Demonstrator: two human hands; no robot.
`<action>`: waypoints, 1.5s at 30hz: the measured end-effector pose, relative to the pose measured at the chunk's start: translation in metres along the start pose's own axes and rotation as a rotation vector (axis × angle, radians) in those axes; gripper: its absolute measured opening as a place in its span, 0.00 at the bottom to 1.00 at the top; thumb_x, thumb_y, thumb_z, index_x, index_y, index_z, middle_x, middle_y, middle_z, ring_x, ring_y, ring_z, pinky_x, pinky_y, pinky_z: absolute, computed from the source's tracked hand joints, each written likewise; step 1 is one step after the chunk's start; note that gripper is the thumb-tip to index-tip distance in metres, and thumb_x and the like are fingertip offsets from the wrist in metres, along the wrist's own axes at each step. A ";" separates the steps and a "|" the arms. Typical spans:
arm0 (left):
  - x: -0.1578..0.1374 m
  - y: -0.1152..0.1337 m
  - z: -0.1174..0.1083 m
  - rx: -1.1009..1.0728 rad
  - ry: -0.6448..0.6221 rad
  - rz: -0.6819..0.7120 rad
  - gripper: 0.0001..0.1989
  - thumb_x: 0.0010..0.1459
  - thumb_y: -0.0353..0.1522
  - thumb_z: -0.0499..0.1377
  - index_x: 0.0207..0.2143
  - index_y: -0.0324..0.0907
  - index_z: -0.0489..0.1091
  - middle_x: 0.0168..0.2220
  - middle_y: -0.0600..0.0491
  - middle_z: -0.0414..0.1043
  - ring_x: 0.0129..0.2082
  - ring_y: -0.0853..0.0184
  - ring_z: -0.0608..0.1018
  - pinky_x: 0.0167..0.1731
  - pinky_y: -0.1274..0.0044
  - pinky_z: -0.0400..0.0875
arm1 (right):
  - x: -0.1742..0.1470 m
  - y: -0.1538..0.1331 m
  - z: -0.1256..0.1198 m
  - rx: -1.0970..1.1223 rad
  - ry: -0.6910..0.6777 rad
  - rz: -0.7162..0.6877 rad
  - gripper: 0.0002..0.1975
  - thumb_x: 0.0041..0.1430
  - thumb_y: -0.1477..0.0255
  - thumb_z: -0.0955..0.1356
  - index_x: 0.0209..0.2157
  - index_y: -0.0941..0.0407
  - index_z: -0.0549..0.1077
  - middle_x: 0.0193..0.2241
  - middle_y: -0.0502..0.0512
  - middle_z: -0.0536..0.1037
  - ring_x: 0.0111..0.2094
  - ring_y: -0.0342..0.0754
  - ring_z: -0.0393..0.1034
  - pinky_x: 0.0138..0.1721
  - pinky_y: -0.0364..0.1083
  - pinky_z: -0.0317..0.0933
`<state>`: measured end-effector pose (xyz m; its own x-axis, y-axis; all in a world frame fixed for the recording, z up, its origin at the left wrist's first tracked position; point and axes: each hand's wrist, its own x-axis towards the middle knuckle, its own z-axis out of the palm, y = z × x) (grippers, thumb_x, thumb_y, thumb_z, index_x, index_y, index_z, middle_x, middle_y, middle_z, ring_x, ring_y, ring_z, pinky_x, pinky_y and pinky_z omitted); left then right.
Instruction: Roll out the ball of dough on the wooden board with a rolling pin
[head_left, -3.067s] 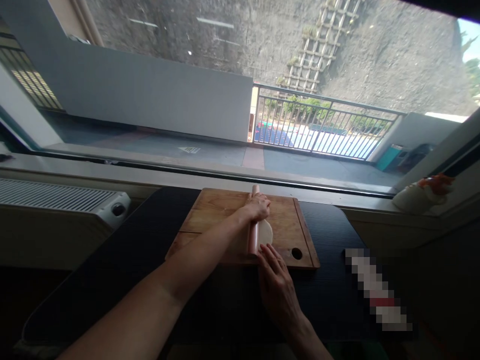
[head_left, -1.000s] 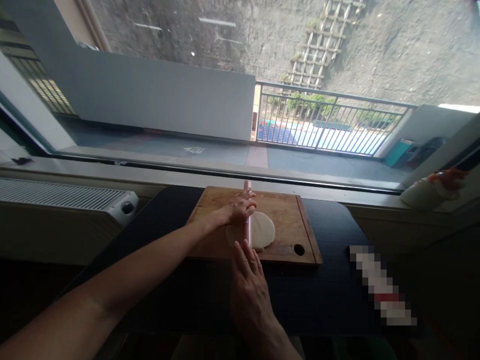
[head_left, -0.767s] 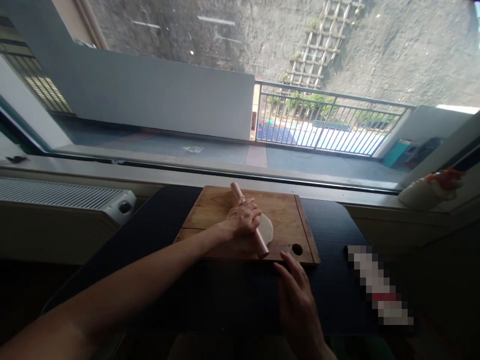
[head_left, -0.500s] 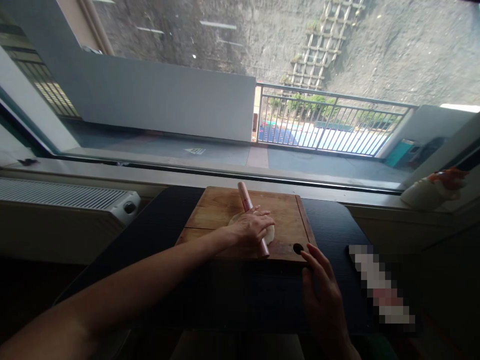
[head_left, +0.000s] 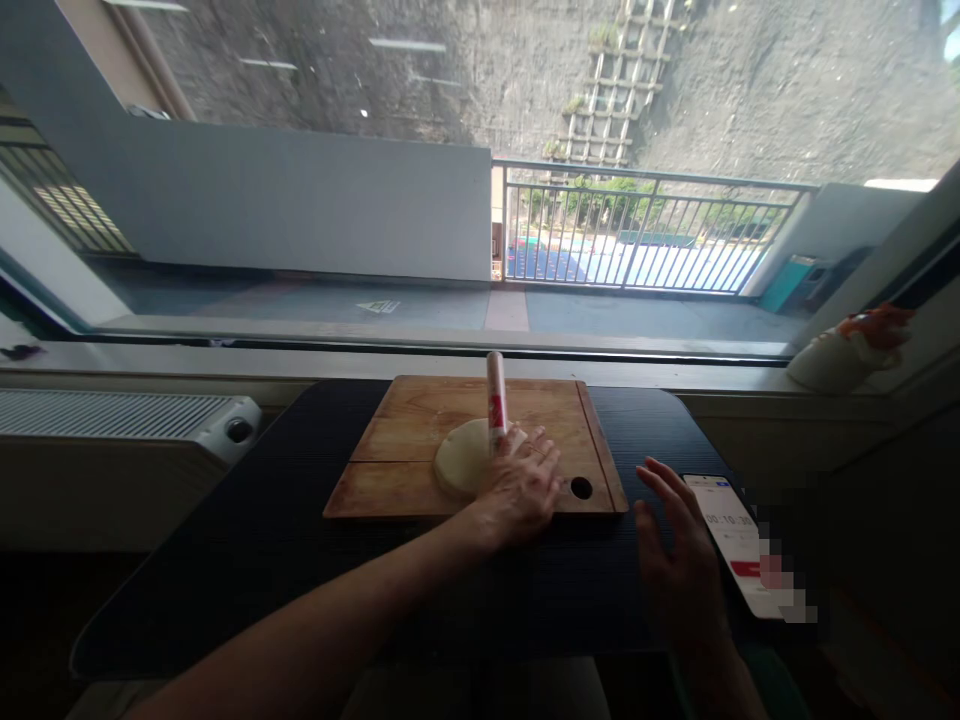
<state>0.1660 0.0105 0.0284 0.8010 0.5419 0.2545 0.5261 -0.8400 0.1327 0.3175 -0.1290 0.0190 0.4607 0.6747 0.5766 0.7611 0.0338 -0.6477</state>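
A round, flattened piece of dough (head_left: 457, 462) lies on a wooden cutting board (head_left: 367, 488). Across its right part runs a slim pinkish rolling pin (head_left: 496, 390) with a red label, its far end pointing at the window. My left hand (head_left: 521, 478) lies palm down over the near part of the pin, fingers spread to the right and not wrapped round it. The pin's near end is hidden under that hand. Off the board's right side, my right hand (head_left: 675, 530) hovers with its fingers apart and nothing in it, beside a phone.
The phone (head_left: 724, 520) showing a timer lies on the dark table (head_left: 247, 540), its lower part pixelated. The board has a round hole (head_left: 581, 488) at its near right corner. Beyond the table are a windowsill (head_left: 375, 365), a radiator (head_left: 112, 415) and a white ornament (head_left: 832, 360).
The rolling pin has turned more upright in view and sits right of the dough's middle. My left hand has slid toward me along it. My right hand has moved right, away from the board.
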 end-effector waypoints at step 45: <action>-0.044 -0.100 -0.035 0.082 0.123 -0.420 0.20 0.63 0.38 0.42 0.43 0.42 0.70 0.44 0.47 0.73 0.48 0.58 0.69 0.56 0.57 0.44 | 0.054 -0.050 0.110 -0.225 -0.456 -0.205 0.19 0.65 0.67 0.55 0.52 0.56 0.66 0.54 0.56 0.67 0.59 0.50 0.53 0.60 0.52 0.44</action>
<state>0.0686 0.0697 0.0372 0.4757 0.8241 0.3076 0.8235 -0.5401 0.1735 0.2542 -0.0133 0.0276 0.0859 0.9238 0.3730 0.9165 0.0736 -0.3932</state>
